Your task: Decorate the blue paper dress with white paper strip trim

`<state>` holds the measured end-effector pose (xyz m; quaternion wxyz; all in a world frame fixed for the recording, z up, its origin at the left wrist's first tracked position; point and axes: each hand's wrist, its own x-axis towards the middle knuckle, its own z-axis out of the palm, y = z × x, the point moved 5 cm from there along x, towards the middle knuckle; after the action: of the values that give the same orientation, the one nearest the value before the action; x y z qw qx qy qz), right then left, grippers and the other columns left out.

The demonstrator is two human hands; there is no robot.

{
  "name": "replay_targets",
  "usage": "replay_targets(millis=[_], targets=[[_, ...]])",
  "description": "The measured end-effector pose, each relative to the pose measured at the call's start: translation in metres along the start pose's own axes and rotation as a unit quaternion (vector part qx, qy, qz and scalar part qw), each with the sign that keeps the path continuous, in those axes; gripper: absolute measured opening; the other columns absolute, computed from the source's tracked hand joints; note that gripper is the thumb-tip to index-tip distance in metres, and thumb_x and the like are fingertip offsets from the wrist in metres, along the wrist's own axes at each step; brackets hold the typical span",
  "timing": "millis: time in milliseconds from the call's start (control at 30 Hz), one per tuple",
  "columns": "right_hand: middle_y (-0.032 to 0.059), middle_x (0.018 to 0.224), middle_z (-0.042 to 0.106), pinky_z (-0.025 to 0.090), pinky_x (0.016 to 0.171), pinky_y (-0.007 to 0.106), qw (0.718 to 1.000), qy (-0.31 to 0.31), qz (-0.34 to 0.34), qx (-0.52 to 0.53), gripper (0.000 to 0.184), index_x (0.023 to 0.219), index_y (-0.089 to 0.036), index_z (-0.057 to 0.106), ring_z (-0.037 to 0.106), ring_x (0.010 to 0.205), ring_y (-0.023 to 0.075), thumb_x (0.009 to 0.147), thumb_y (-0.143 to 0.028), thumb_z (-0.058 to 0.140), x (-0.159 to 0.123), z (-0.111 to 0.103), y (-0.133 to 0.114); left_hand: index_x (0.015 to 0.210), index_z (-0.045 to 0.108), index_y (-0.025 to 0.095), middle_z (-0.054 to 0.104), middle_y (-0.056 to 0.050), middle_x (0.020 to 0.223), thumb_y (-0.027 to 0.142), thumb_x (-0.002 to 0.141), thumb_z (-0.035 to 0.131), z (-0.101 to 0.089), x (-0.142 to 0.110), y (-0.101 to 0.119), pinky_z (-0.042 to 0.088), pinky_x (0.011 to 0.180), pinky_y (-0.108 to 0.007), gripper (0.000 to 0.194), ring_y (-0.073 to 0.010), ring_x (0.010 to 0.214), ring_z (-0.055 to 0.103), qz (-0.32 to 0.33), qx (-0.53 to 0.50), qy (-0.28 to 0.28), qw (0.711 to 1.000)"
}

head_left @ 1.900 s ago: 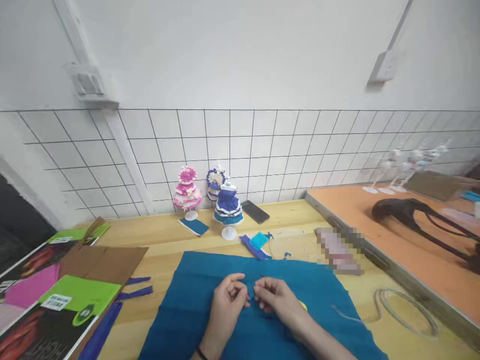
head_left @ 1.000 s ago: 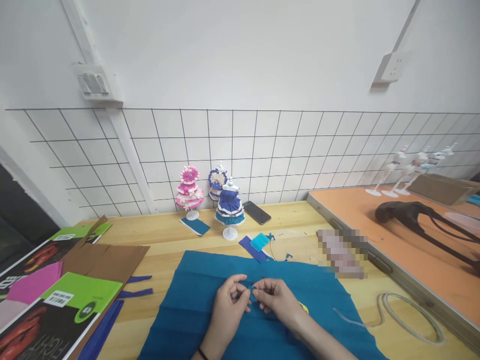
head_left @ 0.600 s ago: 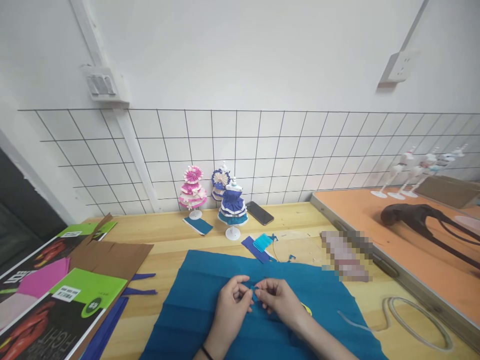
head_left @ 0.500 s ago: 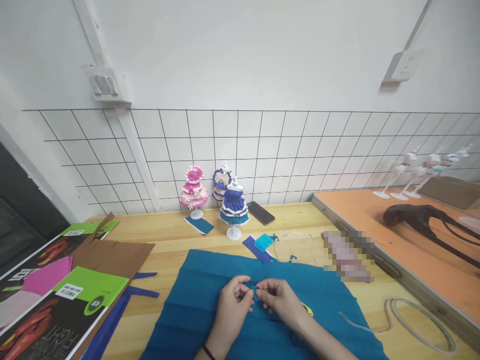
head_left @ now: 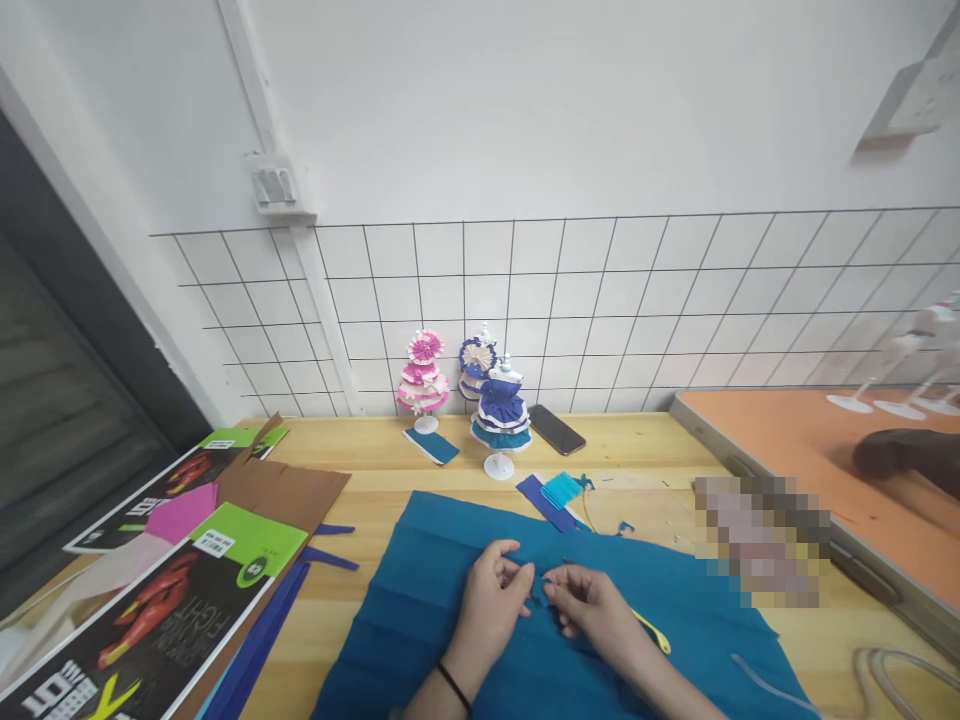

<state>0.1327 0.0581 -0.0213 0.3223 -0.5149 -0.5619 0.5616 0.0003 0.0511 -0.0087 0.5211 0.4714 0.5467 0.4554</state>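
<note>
Over a large creased teal sheet [head_left: 435, 560], my left hand [head_left: 491, 595] has its thumb and index finger pinched together, and a dark band circles its wrist. Close to its right, my right hand [head_left: 592, 605] also pinches with thumb and index finger. A narrow gap separates the fingertips; whatever they hold is too small to make out. A tiny dark scrap shows just below the gap. From behind my right wrist a yellow handle [head_left: 652, 632] sticks out, the rest of that tool being hidden.
Behind the sheet stand miniature dress stands, one blue [head_left: 502, 410] and one pink [head_left: 424, 375], near a phone [head_left: 556, 430]. Folded turquoise strips [head_left: 561, 490] lie beyond the sheet. Printed packs [head_left: 161, 600] and brown card [head_left: 285, 495] fill the left; an orange board [head_left: 817, 440] borders the right.
The view has turned left, so everything sits further right in the picture. My fingertips have drawn slightly apart. More of the yellow handle shows.
</note>
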Motion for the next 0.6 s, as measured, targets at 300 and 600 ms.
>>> replay_targets(millis=[300,600], targets=[[-0.0046,0.051,0.047,0.038,0.043,0.020,1.000,-0.016,-0.006,-0.007,0.054,0.071,-0.016,0.058,0.042,0.042,0.0081,0.060,-0.069,0.055,0.001,-0.001,0.004,0.097,0.053,0.012,0.055,0.005,0.057,0.016,0.059,0.066,0.009,0.010,0.000,0.042,0.046,-0.020,0.040,-0.0097,0.049,0.055,-0.088,0.000,-0.101,0.991],[-0.0043,0.051,0.048,0.038,0.042,0.021,1.000,-0.007,-0.004,-0.005,0.053,0.072,-0.016,0.056,0.041,0.040,0.0075,0.061,-0.067,0.055,0.002,0.002,0.004,0.090,0.056,0.013,0.059,0.003,0.059,0.013,0.055,0.069,0.005,0.018,0.005,0.048,0.049,-0.024,0.038,-0.0125,0.050,0.061,-0.143,-0.019,-0.184,0.972]])
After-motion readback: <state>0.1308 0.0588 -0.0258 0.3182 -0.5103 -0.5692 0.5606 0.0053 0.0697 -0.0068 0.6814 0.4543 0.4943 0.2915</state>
